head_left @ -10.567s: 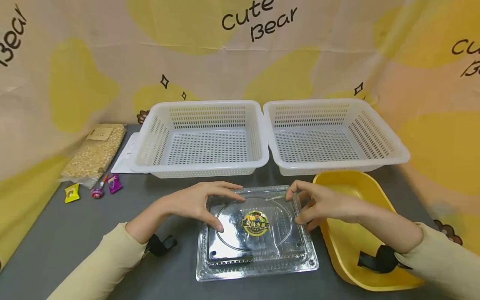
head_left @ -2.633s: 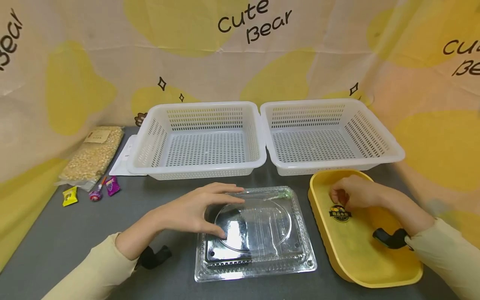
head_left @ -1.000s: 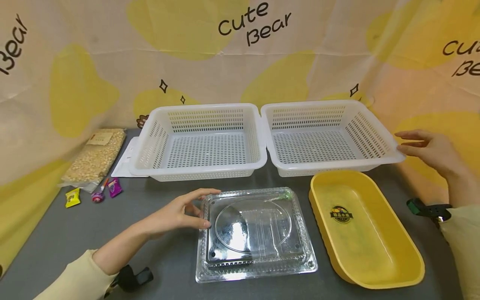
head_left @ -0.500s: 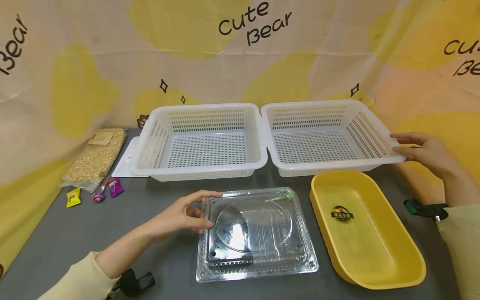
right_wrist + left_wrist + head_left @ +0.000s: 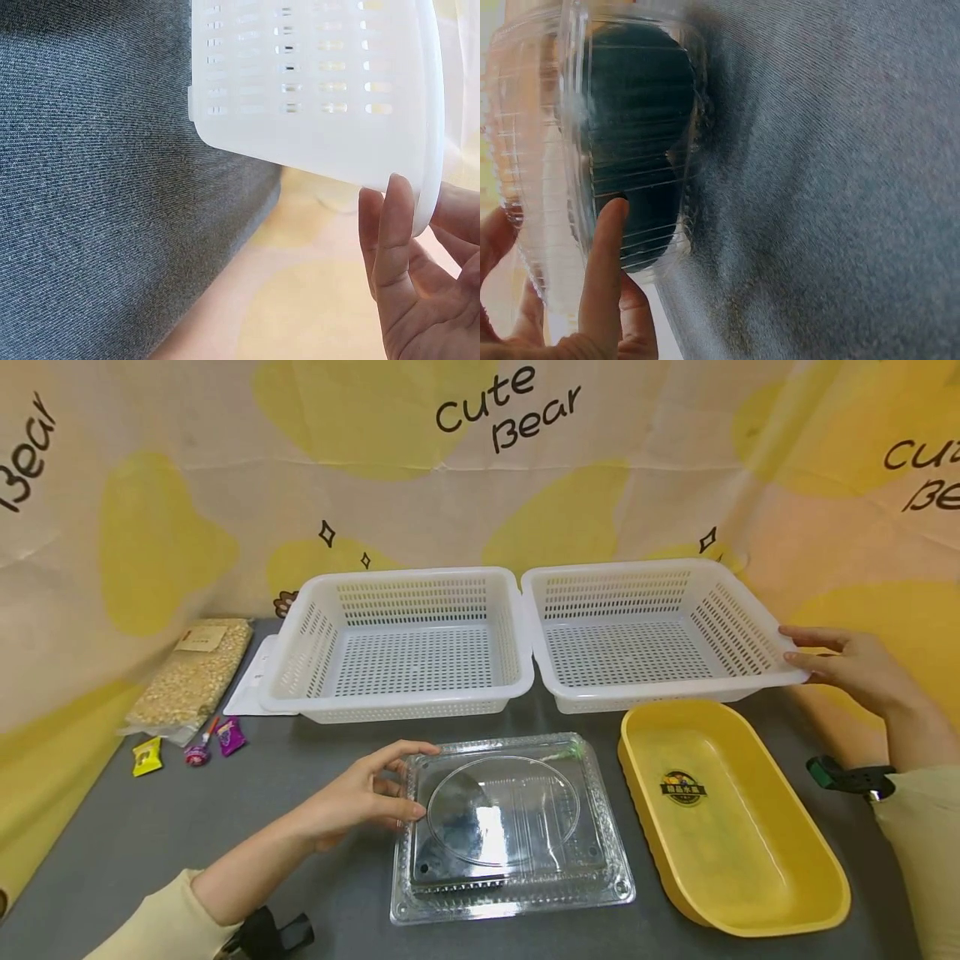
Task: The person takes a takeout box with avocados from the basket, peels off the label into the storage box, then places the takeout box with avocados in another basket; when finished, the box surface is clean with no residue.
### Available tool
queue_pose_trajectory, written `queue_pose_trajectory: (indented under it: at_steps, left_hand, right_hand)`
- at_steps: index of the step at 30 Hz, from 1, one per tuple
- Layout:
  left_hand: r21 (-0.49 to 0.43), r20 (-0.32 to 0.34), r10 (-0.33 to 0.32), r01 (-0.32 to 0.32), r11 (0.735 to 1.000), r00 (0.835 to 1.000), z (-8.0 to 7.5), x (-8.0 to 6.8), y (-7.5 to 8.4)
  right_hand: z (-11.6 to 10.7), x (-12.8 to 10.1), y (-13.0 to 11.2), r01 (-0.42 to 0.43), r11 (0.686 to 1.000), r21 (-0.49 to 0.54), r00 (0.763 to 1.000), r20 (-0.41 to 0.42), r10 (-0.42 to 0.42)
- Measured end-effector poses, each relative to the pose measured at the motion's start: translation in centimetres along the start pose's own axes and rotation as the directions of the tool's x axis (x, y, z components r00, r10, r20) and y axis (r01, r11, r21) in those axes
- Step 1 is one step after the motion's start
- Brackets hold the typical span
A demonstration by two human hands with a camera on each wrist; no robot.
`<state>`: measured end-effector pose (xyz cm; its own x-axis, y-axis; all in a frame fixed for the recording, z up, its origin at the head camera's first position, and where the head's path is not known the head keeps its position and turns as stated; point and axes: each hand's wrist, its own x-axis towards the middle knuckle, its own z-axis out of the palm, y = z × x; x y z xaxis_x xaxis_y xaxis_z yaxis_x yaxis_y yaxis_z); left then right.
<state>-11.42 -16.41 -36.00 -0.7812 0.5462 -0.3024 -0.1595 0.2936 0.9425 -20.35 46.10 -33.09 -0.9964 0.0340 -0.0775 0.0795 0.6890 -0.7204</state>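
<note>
A clear plastic clamshell box (image 5: 517,827) lies closed on the grey table, with a dark round patch showing through its side in the left wrist view. My left hand (image 5: 367,793) grips its far left corner, thumb on the lid's edge and fingers round the back. In the left wrist view, one fingertip (image 5: 613,214) touches the box wall. At the far right, my right hand (image 5: 862,668) pinches the rim of the right white perforated basket (image 5: 551,689); the right wrist view shows fingers (image 5: 395,225) under that rim. A round black-and-gold sticker (image 5: 682,788) is inside the yellow basin (image 5: 750,922).
Another white perforated basket (image 5: 397,703) stands against the right one, before a patterned cloth backdrop (image 5: 420,427). On the left lie a bag of pale grains (image 5: 187,681), a white sheet (image 5: 255,685), a yellow-wrapped candy (image 5: 147,756), a lollipop (image 5: 197,753) and a purple-wrapped candy (image 5: 231,737).
The sticker has gone from the box lid into the yellow basin. My right hand moved from the basin to the basket's rim; my left shifted from the lid's top to its left edge.
</note>
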Motion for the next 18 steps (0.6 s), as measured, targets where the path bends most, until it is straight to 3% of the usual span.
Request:
queue_pose_trajectory:
  at_steps: [8, 18]
  left_hand:
    - [-0.043, -0.063, 0.011, -0.014, 0.999, 0.998, 0.3, -0.1, 0.1]
    - [0.08, -0.089, 0.081, -0.074, 0.994, 0.993, 0.6, 0.6, 2.1]
  right_hand:
    - [0.0, 0.1, 0.1, -0.022, 1.0, -0.016, 1.0, 0.014, 0.023]
    - [0.0, 0.2, 0.1, -0.007, 1.0, 0.006, 1.0, 0.008, 0.007]
